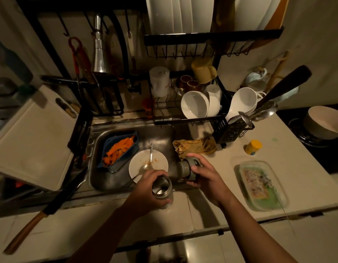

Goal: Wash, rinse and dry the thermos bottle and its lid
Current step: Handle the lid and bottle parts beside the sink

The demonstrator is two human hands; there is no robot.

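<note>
Dim kitchen counter (pixel 230 168) seen from the head view, steel sink (pixel 111 179) set at frame centre-left. Thermos bottle (pixel 162 190) is gripped by the left hand (pixel 145 192) at lower centre, over the sink's near edge, mouth open and facing up, fingers wrapped round the body. Lid (pixel 189 168) is held by the right hand (pixel 208 179) just right of the bottle, over the sink's right rim, fingers curled on its cap end. Bottle and lid are apart. Inside the sink: dirty white plate (pixel 154 160) with a spoon (pixel 148 164) laid across it, blue strainer (pixel 115 149) of orange peels to its left. Yellow rag (pixel 194 146) is bunched behind the lid. Dish rack (pixel 185 120) with white bowls (pixel 194 107) sits at upper centre. Cutting board (pixel 31 141) at left, knife (pixel 48 209) at lower left, glass dish (pixel 261 185) at right.
</note>
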